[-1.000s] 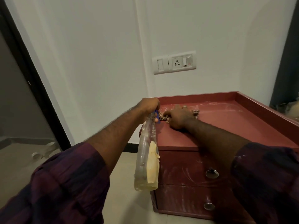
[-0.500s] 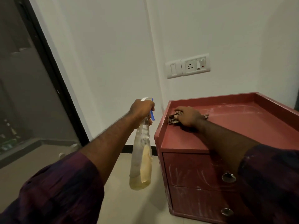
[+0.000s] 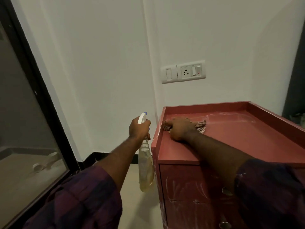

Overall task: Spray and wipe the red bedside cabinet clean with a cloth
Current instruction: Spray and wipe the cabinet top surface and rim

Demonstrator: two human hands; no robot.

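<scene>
Cloth [image 3: 200, 127] shifted with right hand [image 3: 180, 128] into back-left corner of cabinet [image 3: 231, 146] top. Right hand bunches cloth, pressing down; streaked top stretches away rightward. Left hand [image 3: 139, 128] grips bottle [image 3: 146, 171] neck; bottle hangs upright just left of cabinet.

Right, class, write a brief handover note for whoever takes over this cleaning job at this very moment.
Left hand grips the spray bottle, which hangs just left of the cabinet.
Right hand holds the checked cloth on the cabinet top, back-left corner.
Done: top looks sprayed, with wet streaks along the back.
Left: finish wiping the top; the drawer fronts show white smears.
</scene>
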